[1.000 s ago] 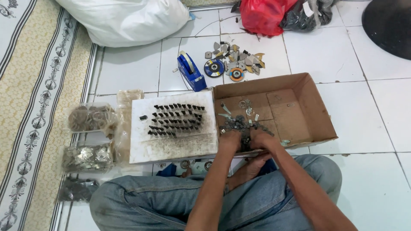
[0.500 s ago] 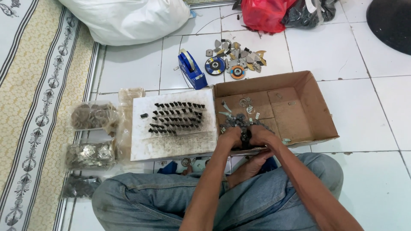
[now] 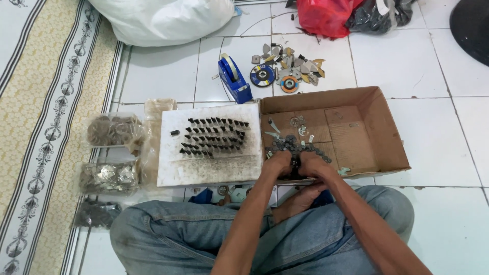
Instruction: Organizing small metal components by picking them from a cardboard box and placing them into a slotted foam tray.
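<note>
- My left hand (image 3: 277,164) and right hand (image 3: 311,164) meet at the near edge of the cardboard box (image 3: 387,127), both grips curled closed around one small dark part (image 3: 294,162) pinched between them; what exactly it is, I cannot tell.
- Just beyond my knuckles, inside the box, lies the heap of small dark round pieces (image 3: 295,146), with a few loose bright metal bits (image 3: 298,125) farther in. By my judgement plenty is still unsorted there.
- Left of the box, touching it, the white board (image 3: 204,165) carries several neat rows of small dark pieces (image 3: 214,137), filling its upper half. The lower half is bare but smudged, so I judge the work about midway.
- Left of the board lie clear bags of metal parts (image 3: 108,132), filled.
- Beyond the box, on the tiled floor (image 3: 438,66), sit a blue tape dispenser (image 3: 234,79), two round discs (image 3: 262,75) and scattered metal scraps (image 3: 300,63); farther off, a white sack (image 3: 163,18) and a red bag (image 3: 326,15).
- Nothing blocks my reach to the board; only my own knees (image 3: 153,229) crowd the box's near side.
</note>
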